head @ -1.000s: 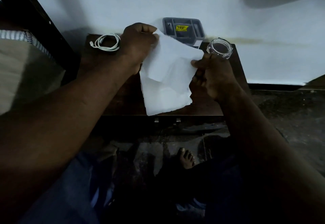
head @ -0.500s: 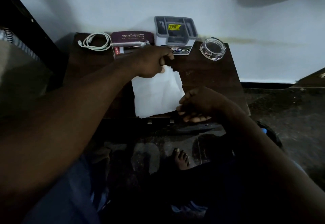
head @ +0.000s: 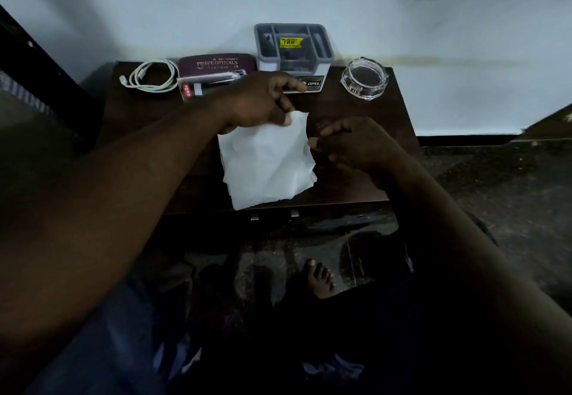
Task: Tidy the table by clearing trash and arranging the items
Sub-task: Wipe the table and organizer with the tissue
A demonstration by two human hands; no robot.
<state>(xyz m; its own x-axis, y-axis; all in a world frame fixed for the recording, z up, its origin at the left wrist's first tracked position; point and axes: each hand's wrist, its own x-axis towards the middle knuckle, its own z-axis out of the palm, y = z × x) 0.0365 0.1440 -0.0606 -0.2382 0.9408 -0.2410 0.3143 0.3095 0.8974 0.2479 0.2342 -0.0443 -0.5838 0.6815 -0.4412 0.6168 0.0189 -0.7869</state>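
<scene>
A white sheet of paper with a torn edge lies on the dark wooden table, reaching its front edge. My left hand pinches the paper's top edge between thumb and fingers. My right hand is at the paper's right edge, fingers curled, touching or pinching that edge. Along the back of the table sit a coiled white cable, a maroon spectacle case, a pen pack, a grey organiser box and a glass ashtray.
A pale wall rises directly behind the table. A dark frame stands to the left. Below the table's front edge are a dark stone floor and a bare foot.
The paper, held up in both hands a second ago, now lies flat on the table. My right hand dropped to the front edge, then came back up to the paper's right side.
</scene>
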